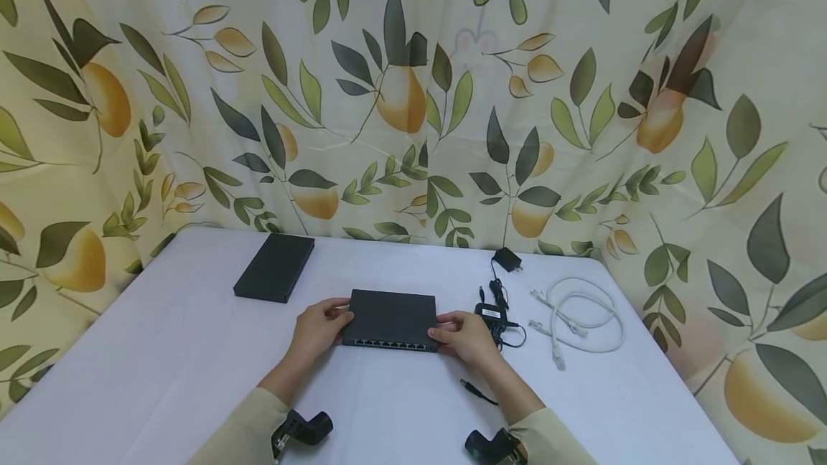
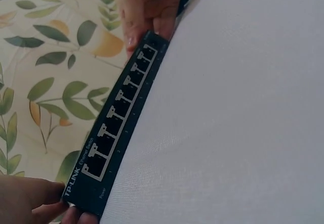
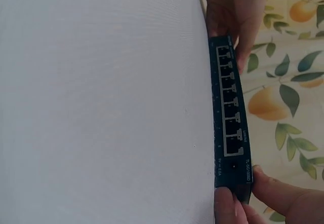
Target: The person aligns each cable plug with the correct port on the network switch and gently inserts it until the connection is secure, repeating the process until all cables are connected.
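Note:
A black TP-LINK Ethernet switch (image 1: 390, 314) lies between both hands at the middle of the table. Its row of ports (image 2: 119, 112) faces the person, lettered "Ethernet Switch" in the left wrist view. My left hand (image 1: 316, 329) grips the left end, thumb on the top edge and fingers below. My right hand (image 1: 466, 337) holds the opposite end the same way. Beside the last port, the right wrist view shows a small round power socket (image 3: 234, 166).
A second flat black box (image 1: 274, 268) lies at the back left. To the right are a black power adapter (image 1: 507, 259), another black adapter block (image 1: 491, 313) with its cord, and a coiled white network cable (image 1: 617, 314). A black cable plug (image 1: 474, 389) lies near the right forearm. A patterned curtain (image 1: 400, 163) hangs behind.

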A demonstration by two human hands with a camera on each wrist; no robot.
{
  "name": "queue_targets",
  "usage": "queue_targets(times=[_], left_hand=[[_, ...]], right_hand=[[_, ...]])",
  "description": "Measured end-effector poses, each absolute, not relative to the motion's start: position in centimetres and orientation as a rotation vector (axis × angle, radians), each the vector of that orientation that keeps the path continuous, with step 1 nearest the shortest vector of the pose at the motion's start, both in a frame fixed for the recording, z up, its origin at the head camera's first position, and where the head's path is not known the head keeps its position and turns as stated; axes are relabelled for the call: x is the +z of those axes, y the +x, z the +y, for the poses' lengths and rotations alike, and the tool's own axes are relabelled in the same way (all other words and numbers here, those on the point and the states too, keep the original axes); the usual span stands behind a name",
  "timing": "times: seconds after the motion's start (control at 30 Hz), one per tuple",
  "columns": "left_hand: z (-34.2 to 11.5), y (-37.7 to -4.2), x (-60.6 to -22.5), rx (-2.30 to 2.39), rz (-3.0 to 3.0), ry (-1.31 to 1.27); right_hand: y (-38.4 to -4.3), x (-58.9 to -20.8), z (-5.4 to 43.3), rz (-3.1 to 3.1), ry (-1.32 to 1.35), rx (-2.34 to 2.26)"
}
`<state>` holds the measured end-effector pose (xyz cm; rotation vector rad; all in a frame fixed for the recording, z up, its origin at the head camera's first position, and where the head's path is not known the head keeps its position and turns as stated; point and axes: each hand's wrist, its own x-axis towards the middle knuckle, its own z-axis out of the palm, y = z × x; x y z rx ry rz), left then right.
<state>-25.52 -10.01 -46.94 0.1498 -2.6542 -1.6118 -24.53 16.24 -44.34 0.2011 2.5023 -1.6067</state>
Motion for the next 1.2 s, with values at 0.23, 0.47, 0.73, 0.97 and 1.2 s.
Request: queue_targets(times=[0.23, 0.47, 0.73, 0.97, 1.2], left_hand=[[-10.1, -24.9, -46.8, -1.600, -2.691, 0.111], [-9.8, -25.7, -46.6, -1.598, -2.683, 0.113], [-9.2, -27.5, -46.6, -1.640, -2.682, 0.136], [-9.0, -28.4, -46.8, -1.676, -2.670, 0.150], [-9.1, -28.4, -47.2, -1.679, -2.664, 0.173]], right_hand=[[-23.7, -44.7, 16.3, 2.468, 0.202, -1.718], [-24.3, -44.7, 16.3, 2.512, 0.229, -1.733], [-25.6, -44.4, 16.5, 2.574, 0.281, -1.655], [-26.3, -44.4, 16.6, 2.581, 0.266, -1.671], [-25.6, -43.8, 17.1, 2.637, 0.174, -1.558]])
